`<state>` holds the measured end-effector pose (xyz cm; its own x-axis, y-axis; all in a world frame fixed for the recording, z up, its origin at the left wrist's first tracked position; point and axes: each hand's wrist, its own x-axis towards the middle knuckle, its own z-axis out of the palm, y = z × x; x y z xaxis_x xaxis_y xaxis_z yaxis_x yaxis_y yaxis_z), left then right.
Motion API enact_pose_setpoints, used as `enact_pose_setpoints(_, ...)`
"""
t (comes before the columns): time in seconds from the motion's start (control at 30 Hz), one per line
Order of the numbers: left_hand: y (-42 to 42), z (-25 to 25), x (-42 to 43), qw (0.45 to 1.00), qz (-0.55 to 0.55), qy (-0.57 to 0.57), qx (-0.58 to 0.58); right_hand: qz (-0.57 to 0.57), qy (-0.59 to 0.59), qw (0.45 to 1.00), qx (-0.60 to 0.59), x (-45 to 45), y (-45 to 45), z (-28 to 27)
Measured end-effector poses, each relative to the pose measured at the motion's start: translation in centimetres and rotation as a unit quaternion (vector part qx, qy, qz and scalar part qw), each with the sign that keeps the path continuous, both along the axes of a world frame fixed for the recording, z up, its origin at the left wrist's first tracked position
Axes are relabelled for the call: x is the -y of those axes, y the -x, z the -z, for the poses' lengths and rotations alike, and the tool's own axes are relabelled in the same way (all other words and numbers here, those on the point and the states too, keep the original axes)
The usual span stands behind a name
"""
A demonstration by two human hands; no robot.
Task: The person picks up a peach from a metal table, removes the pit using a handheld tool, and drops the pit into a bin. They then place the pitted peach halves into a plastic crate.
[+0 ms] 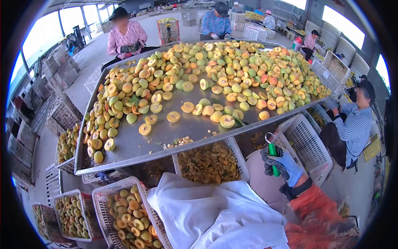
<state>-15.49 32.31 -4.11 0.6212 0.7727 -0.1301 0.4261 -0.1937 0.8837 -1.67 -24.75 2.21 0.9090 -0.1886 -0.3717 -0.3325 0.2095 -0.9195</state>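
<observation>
My right hand (282, 162), in a grey-blue glove with dark fingers, is closed around a corer with a green handle (272, 151) and a metal loop at its top. It is held upright over my lap, just off the near edge of the metal table (166, 139). My left hand does not show. On the table lies a broad heap of apricots (232, 70), many of them cut in half. Several halves lie cut side up near me, one apricot half (173, 116) among them. A small pile of pits (178, 142) sits by the near edge.
Below the table's edge stands a crate of brownish fruit scraps (209, 162). Fruit-filled crates (128, 216) line my left; a white crate (306, 145) is at my right. A co-worker (352, 124) sits at right, others (126, 35) across the table.
</observation>
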Motion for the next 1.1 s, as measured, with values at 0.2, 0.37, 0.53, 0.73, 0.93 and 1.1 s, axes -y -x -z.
enact_pose_setpoints(0.2,-19.0,-9.1,-1.7,0.937,0.299,-0.083,0.158,-0.035,0.097,0.993,-0.063,4.1,-1.6,-0.5)
enact_pose_setpoints(0.37,-35.7,-13.2,7.4,0.881,0.441,-0.090,0.143,0.111,0.128,0.985,0.015,7.8,-3.8,2.4)
enact_pose_setpoints(0.53,-49.9,-2.7,15.3,0.899,0.402,0.033,0.169,0.041,0.546,0.826,0.134,14.6,-12.4,6.0)
enact_pose_setpoints(0.73,-57.5,5.5,18.3,0.883,0.349,-0.307,0.059,0.011,0.703,0.710,0.046,21.6,-28.4,9.8)
enact_pose_setpoints(0.93,-61.3,7.5,21.4,0.814,0.316,-0.462,-0.157,-0.005,0.700,0.697,-0.157,24.1,-35.6,12.2)
enact_pose_setpoints(1.1,-60.5,8.9,23.2,0.853,0.496,-0.163,-0.002,-0.101,0.660,0.744,-0.003,19.0,-34.3,10.4)
